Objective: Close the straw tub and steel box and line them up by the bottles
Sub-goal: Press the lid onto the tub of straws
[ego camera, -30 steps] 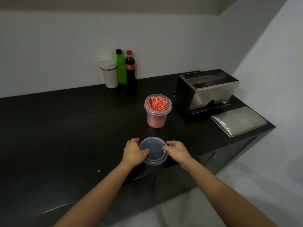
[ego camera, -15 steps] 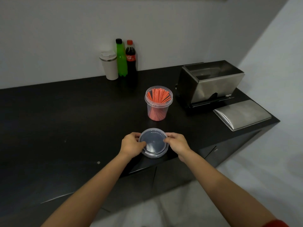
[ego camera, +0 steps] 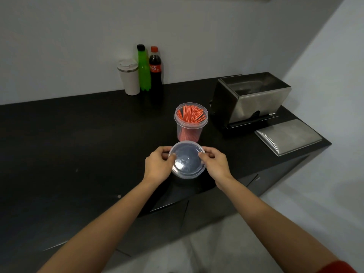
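A person's left hand (ego camera: pixel 158 166) and right hand (ego camera: pixel 215 165) hold a clear round lid (ego camera: pixel 187 159) by opposite edges, each grip closed on its rim — a two-sided hold that likely keeps the thin plastic level for seating. The open straw tub (ego camera: pixel 190 122), packed with orange straws (ego camera: pixel 190 115), stands on the black tabletop (ego camera: pixel 78 144) just beyond the lid. To the right sits the steel box (ego camera: pixel 250 99), its top uncovered, with its steel lid (ego camera: pixel 288 135) lying flat beside it. The green bottle (ego camera: pixel 143 69) and cola bottle (ego camera: pixel 155 72) wait against the far wall beside a white tumbler (ego camera: pixel 129 76) — the line-up spot, well apart from both containers.
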Tool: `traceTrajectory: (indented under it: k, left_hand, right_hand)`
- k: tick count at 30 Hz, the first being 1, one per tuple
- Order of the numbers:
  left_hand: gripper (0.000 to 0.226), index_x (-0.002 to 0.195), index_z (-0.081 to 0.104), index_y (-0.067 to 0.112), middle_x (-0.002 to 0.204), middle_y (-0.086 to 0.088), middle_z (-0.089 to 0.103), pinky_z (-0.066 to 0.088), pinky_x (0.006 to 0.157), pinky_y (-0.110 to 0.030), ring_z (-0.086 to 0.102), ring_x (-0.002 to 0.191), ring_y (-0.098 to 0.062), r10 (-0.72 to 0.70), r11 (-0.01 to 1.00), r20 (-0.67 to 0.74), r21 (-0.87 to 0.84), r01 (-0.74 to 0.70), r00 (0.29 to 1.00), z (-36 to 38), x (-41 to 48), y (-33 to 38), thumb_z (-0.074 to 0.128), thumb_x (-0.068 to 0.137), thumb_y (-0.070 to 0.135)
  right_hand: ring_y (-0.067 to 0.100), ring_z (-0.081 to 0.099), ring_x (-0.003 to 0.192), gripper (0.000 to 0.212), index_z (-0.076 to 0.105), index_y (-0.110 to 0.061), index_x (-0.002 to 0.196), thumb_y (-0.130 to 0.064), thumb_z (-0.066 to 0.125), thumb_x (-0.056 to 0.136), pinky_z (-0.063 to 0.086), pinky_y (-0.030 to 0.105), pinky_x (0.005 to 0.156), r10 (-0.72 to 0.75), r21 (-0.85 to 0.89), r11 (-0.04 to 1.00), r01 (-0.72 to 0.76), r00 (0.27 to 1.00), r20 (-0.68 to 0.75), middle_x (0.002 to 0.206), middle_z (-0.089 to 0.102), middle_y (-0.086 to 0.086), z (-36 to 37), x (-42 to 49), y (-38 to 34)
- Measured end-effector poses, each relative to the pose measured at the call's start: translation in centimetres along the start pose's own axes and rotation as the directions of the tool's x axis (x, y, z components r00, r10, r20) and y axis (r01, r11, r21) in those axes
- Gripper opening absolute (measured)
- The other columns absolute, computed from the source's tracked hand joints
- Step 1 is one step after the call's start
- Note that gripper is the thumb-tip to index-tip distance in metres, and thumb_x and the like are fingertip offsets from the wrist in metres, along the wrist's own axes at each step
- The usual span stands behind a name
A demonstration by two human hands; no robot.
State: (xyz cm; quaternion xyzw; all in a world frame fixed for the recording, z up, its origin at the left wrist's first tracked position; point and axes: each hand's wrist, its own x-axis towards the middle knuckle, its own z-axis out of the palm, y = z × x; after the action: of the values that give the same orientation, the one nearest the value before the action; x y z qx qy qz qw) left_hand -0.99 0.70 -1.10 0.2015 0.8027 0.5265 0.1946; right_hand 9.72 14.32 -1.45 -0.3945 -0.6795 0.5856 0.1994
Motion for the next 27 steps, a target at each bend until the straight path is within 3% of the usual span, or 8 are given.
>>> traceTrajectory:
  k: [10, 14, 18, 21, 27]
  left_hand:
    - [0.03, 0.115, 0.061, 0.016, 0.082, 0.004, 0.065, 0.048, 0.055, -0.008, 0.062, 0.065, -0.003, 0.207, 0.978, -0.044, -0.016, -0.208, 0.977, -1.0, 1.5, 3.2, 0.063, 0.087, 0.026]
    - [0.034, 0.121, 0.06, 0.02, 0.107, 0.005, 0.058, 0.048, 0.057, -0.011, 0.06, 0.072, -0.006, 0.296, 0.954, -0.04, 0.056, -0.294, 0.954, -1.3, 2.5, 4.5, 0.062, 0.088, 0.027]
    - [0.038, 0.125, 0.058, 0.022, 0.11, 0.007, 0.054, 0.048, 0.057, -0.01, 0.059, 0.071, -0.005, 0.3, 0.954, -0.044, 0.039, -0.298, 0.953, -1.3, 4.1, 6.0, 0.062, 0.088, 0.029]
    - [0.038, 0.124, 0.059, 0.022, 0.108, 0.009, 0.054, 0.046, 0.055, -0.008, 0.058, 0.07, -0.002, 0.294, 0.956, -0.071, 0.035, -0.292, 0.953, -1.1, 5.5, 7.0, 0.063, 0.087, 0.029]
    - [0.036, 0.121, 0.062, 0.019, 0.112, 0.004, 0.061, 0.055, 0.074, -0.026, 0.062, 0.085, -0.007, 0.256, 0.966, -0.11, -0.015, -0.259, 0.96, -0.4, 8.1, 8.9, 0.064, 0.086, 0.03]
  right_hand:
    - [0.012, 0.059, 0.098, 0.025, 0.061, -0.02, 0.114, -0.023, 0.058, 0.089, 0.054, 0.028, 0.082, -0.185, -0.017, 0.983, 0.185, 0.966, -0.179, 0.117, 0.058, 0.005, 0.3, 0.7, -3.4]
    - [0.007, 0.058, 0.091, 0.024, 0.06, -0.02, 0.112, -0.025, 0.058, 0.089, 0.048, 0.015, 0.066, -0.235, -0.033, 0.972, 0.234, 0.944, -0.232, 0.11, 0.059, 0.001, 0.2, 1.2, -4.4]
    - [0.001, 0.058, 0.081, 0.022, 0.061, -0.019, 0.108, -0.024, 0.063, 0.086, 0.046, 0.009, 0.058, -0.27, -0.042, 0.962, 0.268, 0.926, -0.263, 0.09, 0.059, -0.012, -0.3, 2.6, -6.2]
    - [0.002, 0.059, 0.081, 0.02, 0.062, -0.018, 0.105, -0.022, 0.065, 0.085, 0.051, 0.014, 0.067, -0.307, -0.054, 0.951, 0.303, 0.918, -0.251, 0.087, 0.06, -0.012, -0.9, 4.2, -7.6]
    - [0.005, 0.061, 0.086, 0.023, 0.064, -0.016, 0.108, -0.021, 0.064, 0.086, 0.051, 0.019, 0.074, -0.354, -0.081, 0.935, 0.345, 0.918, -0.177, 0.091, 0.063, -0.007, -2.3, 7.6, -9.3]
